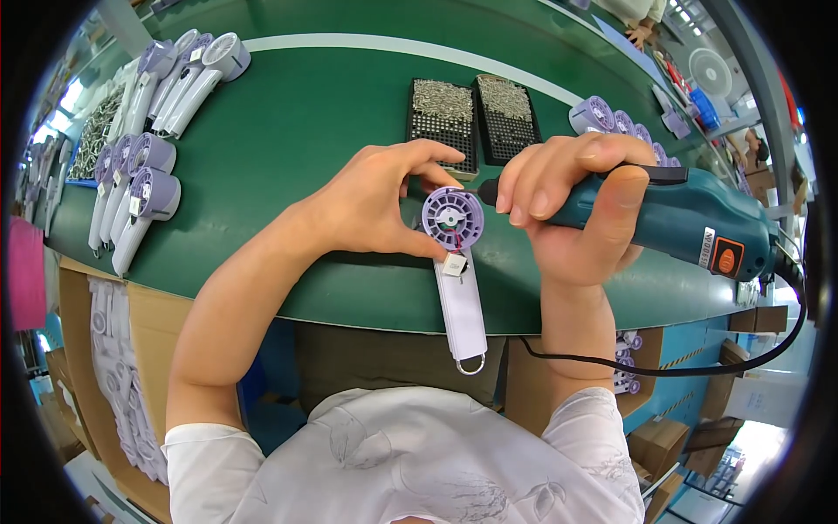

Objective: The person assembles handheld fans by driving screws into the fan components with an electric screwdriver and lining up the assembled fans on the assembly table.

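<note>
My left hand [362, 201] grips a handheld fan [461, 306] around its round purple head, thumb at the lower side and fingers at the top. The fan's head is uncovered, showing a white hub and red wires. Its white handle hangs over the table's near edge, with a metal ring at the end and a small white label by the head. In my right hand [572, 201] is a teal electric screwdriver [707, 210], lying sideways, with its tip at the upper right rim of the fan head. My fingers partly hide the contact, so I cannot tell whether it touches a screw.
Two black trays [450, 136] of small screws stand beyond my hands on the green table [323, 105]. More fans [155, 196] lie in groups at the left, others [594, 113] at the right. A black cable [681, 371] loops below. An open carton [157, 332] holds white parts. Another person's hand [642, 35] shows far right.
</note>
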A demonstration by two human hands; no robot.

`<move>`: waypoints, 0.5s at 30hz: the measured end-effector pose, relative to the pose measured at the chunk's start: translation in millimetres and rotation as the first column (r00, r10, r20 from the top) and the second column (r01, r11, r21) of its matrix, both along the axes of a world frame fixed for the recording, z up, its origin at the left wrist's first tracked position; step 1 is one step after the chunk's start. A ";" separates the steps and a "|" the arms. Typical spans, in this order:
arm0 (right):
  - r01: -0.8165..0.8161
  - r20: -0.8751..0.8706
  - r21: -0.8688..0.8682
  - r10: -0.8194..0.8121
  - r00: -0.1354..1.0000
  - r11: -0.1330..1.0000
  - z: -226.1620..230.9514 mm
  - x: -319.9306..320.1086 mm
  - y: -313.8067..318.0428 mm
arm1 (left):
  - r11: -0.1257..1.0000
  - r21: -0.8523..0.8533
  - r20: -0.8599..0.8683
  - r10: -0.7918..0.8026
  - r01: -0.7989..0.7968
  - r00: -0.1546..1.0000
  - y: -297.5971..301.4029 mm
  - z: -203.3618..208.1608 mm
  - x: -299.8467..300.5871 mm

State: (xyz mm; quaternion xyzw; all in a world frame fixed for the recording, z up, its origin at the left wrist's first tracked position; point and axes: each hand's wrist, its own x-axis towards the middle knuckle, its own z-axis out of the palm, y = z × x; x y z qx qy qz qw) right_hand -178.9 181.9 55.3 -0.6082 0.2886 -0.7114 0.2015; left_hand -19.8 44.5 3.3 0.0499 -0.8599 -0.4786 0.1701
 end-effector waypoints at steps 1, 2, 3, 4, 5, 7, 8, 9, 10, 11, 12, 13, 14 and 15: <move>0.004 0.006 0.011 -0.004 1.000 1.000 -0.1 1.1 -0.1 | 1.000 0.000 -0.001 0.002 -0.002 1.000 0.1 -0.5 0.2; 0.003 0.005 0.011 -0.003 1.000 1.000 -1.3 2.2 -0.7 | 1.000 -0.002 -0.008 -0.002 0.002 1.000 0.2 -1.4 0.5; 0.014 0.009 0.004 -0.015 1.000 1.000 -3.7 3.5 -1.6 | 1.000 -0.004 -0.016 -0.006 0.006 1.000 0.5 -2.0 0.9; 0.028 0.012 -0.002 -0.028 1.000 1.000 -5.3 4.0 -2.5 | 1.000 -0.003 -0.017 -0.006 0.006 1.000 0.6 -0.9 0.5; 0.028 0.011 -0.001 -0.028 1.000 1.000 -6.2 3.8 -3.8 | 1.000 0.003 0.002 -0.010 0.010 1.000 0.8 0.7 0.3; 0.067 -0.067 0.002 -0.067 0.995 0.998 -7.7 2.8 -7.7 | 1.000 0.011 0.019 -0.014 0.014 1.000 0.4 1.2 0.6; 0.043 0.153 -0.073 -0.032 0.988 0.996 -12.1 12.7 -15.4 | 1.000 0.011 0.023 -0.009 0.009 1.000 -0.1 0.7 0.9; 0.069 0.157 -0.028 -0.064 0.986 0.997 -13.7 15.1 -18.5 | 1.000 0.012 0.026 -0.003 0.003 1.000 -0.6 -0.1 1.2; 0.097 0.155 0.013 -0.098 0.983 0.995 -13.8 16.4 -19.1 | 1.000 0.011 0.023 -0.005 0.005 1.000 0.1 0.5 0.9; 0.130 0.145 0.043 -0.135 0.980 0.991 -10.2 17.4 -20.2 | 1.000 0.010 0.020 -0.011 0.011 1.000 0.5 1.3 0.2; 0.125 0.166 0.089 -0.138 0.976 0.988 -8.0 18.4 -21.7 | 1.000 0.010 0.017 -0.017 0.017 1.000 0.7 2.1 -0.1; 0.115 0.189 0.142 -0.141 0.972 0.983 -6.6 19.3 -25.0 | 1.000 0.016 0.017 -0.015 0.015 1.000 -0.1 2.5 0.3; 0.148 0.181 0.164 -0.177 0.967 0.975 -5.3 20.3 -29.7 | 1.000 0.010 0.021 -0.015 0.014 1.000 -1.0 3.4 0.7; 0.164 0.086 0.196 -0.184 0.979 0.967 -2.8 20.8 -31.8 | 1.000 0.003 0.025 -0.014 0.014 1.000 -1.6 4.5 1.5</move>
